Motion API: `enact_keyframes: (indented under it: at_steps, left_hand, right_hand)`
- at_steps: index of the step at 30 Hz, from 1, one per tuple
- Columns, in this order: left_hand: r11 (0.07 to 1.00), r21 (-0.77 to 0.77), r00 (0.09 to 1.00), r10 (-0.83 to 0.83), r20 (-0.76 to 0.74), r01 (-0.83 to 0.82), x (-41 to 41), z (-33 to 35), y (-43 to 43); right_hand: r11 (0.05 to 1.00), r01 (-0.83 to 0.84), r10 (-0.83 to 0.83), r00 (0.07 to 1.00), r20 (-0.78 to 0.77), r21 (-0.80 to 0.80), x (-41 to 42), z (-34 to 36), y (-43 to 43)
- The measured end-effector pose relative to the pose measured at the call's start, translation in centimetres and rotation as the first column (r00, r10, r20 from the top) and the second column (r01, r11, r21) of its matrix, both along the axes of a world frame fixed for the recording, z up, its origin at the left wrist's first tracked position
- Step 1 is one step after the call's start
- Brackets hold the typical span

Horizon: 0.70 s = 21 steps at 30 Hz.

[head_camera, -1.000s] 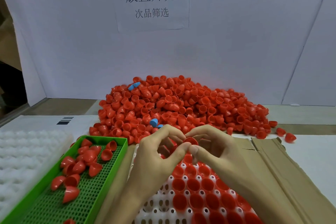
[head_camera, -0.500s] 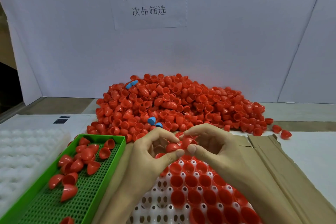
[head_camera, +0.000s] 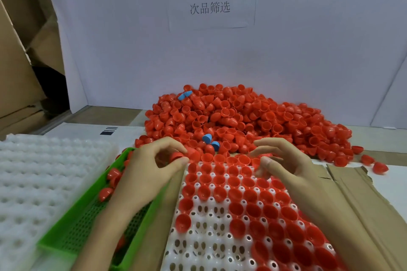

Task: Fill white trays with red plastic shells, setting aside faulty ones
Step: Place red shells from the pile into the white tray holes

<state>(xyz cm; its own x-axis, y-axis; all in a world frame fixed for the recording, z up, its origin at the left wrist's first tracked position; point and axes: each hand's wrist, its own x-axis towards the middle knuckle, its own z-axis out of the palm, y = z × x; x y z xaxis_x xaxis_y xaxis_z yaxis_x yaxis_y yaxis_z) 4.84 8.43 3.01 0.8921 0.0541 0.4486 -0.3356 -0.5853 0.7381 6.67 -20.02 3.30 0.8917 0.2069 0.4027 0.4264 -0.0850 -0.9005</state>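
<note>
L hand (head_camera: 149, 169) pinches one red shell (head_camera: 177, 156) btw thumb and curled fingers, over the far-left corner of the white tray (head_camera: 198, 240), right by the gap to the green bin (head_camera: 66, 243). Shell is short and domed; mouth direction unclear, fingers partly hide it. R hand (head_camera: 286, 163) hovers over the tray's far edge, fingers loosely curled, nothing seen in it. Key relation: empty sockets lie toward the person from the L hand, in the tray's near-left area; green bin w/ reject shells sits just left, under the L wrist. So L hand is nearer both drop spots; R is nearer the pile (head_camera: 253, 121) beyond. Seated shells sit mouth up, axis vertical, so the held one prob. needs the same. Few blue shells (head_camera: 207, 138) at pile front. Spare white trays (head_camera: 44, 178) far left.
</note>
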Motion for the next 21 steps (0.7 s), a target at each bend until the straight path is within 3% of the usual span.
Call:
enact_keyframes:
  at_steps: [3, 7, 12, 16, 21]
  left_hand:
    - [0.964, 0.182, 0.977, 0.206, -0.059, -0.193, -0.2, 0.4, 3.8]
    - [0.919, 0.345, 0.937, 0.276, -0.214, -0.192, -0.4, -0.5, 5.7]
    - [0.92, 0.366, 0.948, 0.233, -0.218, -0.142, -0.5, -1.0, 5.9]
    - [0.925, 0.331, 0.964, 0.239, -0.121, -0.188, -0.1, 0.2, 5.3]
    - [0.958, 0.287, 0.988, 0.064, -0.141, -0.021, 1.7, 1.3, 3.1]
  right_hand:
    - [0.998, 0.056, -0.055, 0.998, -0.015, 0.027, 0.3, -0.2, -0.1]
    - [0.997, 0.068, -0.068, 0.998, -0.008, 0.021, 0.3, -0.2, -0.1]
    - [0.996, 0.085, -0.085, 0.996, -0.003, 0.022, 0.3, -0.1, -0.2]
    - [0.995, 0.099, -0.099, 0.995, -0.004, 0.021, 0.4, -0.2, -0.3]
    - [0.997, 0.067, -0.067, 0.998, 0.006, 0.034, 0.1, 0.1, -0.3]
